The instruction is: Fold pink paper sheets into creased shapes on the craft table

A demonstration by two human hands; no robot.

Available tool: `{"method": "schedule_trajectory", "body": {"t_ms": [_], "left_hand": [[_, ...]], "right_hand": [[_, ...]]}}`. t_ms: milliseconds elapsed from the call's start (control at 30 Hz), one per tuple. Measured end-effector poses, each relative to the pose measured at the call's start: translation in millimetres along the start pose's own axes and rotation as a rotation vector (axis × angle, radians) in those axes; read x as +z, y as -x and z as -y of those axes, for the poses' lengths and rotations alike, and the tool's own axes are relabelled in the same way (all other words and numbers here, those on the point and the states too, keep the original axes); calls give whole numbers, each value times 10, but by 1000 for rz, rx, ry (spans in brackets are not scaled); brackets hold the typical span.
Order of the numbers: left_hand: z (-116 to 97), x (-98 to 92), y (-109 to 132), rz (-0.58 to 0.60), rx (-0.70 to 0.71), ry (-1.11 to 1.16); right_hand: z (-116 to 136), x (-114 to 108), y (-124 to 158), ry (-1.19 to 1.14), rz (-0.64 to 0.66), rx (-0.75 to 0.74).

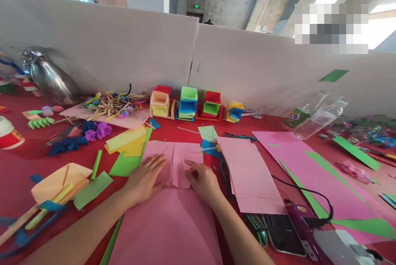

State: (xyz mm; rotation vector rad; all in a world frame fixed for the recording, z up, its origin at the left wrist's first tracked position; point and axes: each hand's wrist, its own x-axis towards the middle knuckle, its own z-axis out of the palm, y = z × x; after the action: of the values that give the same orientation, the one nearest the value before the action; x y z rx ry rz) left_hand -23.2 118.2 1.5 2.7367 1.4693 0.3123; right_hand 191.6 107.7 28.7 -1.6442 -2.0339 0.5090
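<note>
A pink sheet of paper (176, 155) lies on the red table (18, 162) in front of me, with two flaps folded in toward its middle. My left hand (144, 179) lies flat on the left flap, fingers stretched out. My right hand (202, 180) presses on the right flap with its fingers curled down onto the paper. A larger pink sheet (168, 228) lies under both wrists.
A stack of pink sheets (250, 174) lies right of my hands, with long pink and green paper (312, 170) beyond. Folded paper boxes (188, 102) stand by the white partition. A steel kettle (51, 75), craft sticks (108, 106), a plastic bottle (315, 116) and a phone (283, 234) are around.
</note>
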Motion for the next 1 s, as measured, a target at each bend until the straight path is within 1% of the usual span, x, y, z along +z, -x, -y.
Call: {"method": "schedule_trajectory", "body": {"t_ms": [133, 267, 533, 700, 1000], "left_hand": [[-9, 48, 42, 7, 2, 2], [-8, 42, 41, 38, -6, 11], [-16, 38, 40, 47, -20, 21], [-10, 46, 36, 25, -13, 29], [-12, 25, 38, 50, -16, 39]], "right_hand": [[-9, 16, -9, -44, -9, 34], [-18, 33, -10, -85, -18, 39], [-3, 40, 1, -4, 7, 34], [8, 41, 8, 17, 6, 36], [32, 36, 6, 29, 5, 45]]}}
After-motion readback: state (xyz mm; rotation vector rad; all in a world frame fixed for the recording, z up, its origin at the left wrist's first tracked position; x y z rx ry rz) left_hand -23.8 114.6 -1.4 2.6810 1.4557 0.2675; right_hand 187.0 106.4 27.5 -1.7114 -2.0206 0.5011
